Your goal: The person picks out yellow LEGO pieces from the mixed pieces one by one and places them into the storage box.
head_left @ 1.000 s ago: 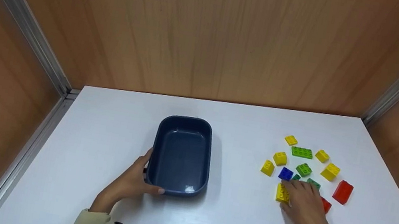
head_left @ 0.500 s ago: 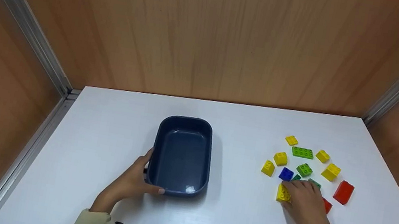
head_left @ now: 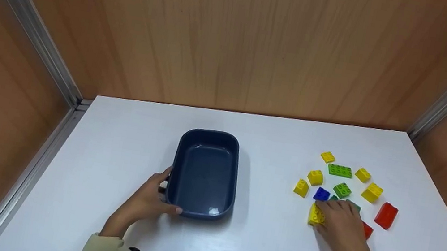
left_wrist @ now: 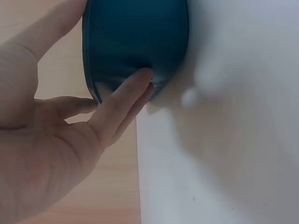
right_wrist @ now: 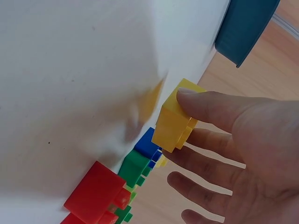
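While the larger yellow brick sits within the right hand, the dark blue tray lies well apart at about nine o'clock from it, seen from the head. Thumb and fingertips pinch the brick, the gap no wider than its body; the lower fingers stay spread and hold nothing. Its long axis, so far as it shows, runs roughly twelve to six, much like the tray's; whether it touches the table I cannot tell. Just beyond, at twelve, lies a blue brick; a red brick shows at three, past the knuckles. The left hand, far nearer the tray, grips its seven-o'clock corner between thumb and fingers.
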`<state>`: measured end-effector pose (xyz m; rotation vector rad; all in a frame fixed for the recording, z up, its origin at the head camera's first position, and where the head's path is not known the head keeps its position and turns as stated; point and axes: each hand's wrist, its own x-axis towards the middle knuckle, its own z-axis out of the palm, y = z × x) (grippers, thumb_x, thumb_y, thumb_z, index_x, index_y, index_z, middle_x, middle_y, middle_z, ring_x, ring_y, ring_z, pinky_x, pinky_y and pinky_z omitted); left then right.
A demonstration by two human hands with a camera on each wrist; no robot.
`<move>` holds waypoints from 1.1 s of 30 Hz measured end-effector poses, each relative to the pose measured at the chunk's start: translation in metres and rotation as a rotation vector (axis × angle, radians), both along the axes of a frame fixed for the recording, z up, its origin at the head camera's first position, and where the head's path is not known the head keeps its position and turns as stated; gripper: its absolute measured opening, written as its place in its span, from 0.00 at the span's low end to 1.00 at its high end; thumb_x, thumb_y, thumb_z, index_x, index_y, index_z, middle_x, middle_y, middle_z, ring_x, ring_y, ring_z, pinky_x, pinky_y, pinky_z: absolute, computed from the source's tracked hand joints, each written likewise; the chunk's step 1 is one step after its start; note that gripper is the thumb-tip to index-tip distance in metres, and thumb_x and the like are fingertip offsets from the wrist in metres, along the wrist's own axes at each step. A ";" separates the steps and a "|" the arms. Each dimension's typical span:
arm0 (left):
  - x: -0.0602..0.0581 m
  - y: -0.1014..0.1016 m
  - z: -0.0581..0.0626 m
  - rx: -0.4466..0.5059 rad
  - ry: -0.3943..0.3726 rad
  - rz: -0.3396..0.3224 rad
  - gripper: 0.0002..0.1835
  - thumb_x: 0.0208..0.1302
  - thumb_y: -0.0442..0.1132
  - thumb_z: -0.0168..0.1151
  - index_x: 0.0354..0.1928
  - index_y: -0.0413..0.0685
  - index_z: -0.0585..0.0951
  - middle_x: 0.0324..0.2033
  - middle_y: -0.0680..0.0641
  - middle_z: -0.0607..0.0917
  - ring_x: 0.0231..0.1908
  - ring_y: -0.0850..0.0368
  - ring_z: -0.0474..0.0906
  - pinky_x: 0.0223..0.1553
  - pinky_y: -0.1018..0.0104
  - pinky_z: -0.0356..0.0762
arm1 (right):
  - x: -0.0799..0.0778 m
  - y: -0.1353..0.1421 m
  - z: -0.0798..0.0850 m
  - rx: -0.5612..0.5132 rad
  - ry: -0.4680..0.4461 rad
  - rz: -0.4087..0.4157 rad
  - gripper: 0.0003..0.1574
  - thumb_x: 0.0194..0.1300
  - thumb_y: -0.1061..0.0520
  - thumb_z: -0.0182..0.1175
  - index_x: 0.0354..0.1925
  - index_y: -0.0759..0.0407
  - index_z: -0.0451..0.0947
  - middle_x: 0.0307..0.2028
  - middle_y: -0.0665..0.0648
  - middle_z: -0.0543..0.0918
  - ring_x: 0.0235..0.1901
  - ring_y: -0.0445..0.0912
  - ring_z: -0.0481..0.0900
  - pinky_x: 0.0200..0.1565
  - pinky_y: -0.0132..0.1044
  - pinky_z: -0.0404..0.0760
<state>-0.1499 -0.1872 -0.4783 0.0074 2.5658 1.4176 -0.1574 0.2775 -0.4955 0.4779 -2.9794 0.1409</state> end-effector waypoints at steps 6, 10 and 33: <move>-0.002 0.000 0.002 0.011 -0.008 0.031 0.61 0.48 0.35 0.86 0.83 0.43 0.60 0.68 0.36 0.72 0.60 0.41 0.76 0.58 0.45 0.77 | 0.000 -0.001 0.002 0.004 -0.002 -0.001 0.37 0.53 0.60 0.83 0.60 0.64 0.83 0.55 0.66 0.86 0.59 0.65 0.78 0.66 0.68 0.70; -0.003 0.000 0.004 0.038 0.002 0.058 0.55 0.50 0.32 0.83 0.81 0.40 0.64 0.64 0.36 0.75 0.54 0.45 0.78 0.51 0.53 0.79 | 0.001 -0.001 0.003 -0.007 0.005 0.002 0.37 0.52 0.61 0.83 0.61 0.64 0.83 0.56 0.65 0.86 0.59 0.66 0.77 0.65 0.68 0.71; -0.012 0.001 0.005 0.241 -0.070 0.209 0.35 0.63 0.21 0.67 0.74 0.32 0.72 0.56 0.33 0.78 0.36 0.54 0.82 0.37 0.60 0.87 | -0.001 -0.014 0.018 -0.075 0.051 0.004 0.37 0.48 0.63 0.85 0.58 0.65 0.85 0.53 0.65 0.87 0.59 0.65 0.77 0.66 0.67 0.71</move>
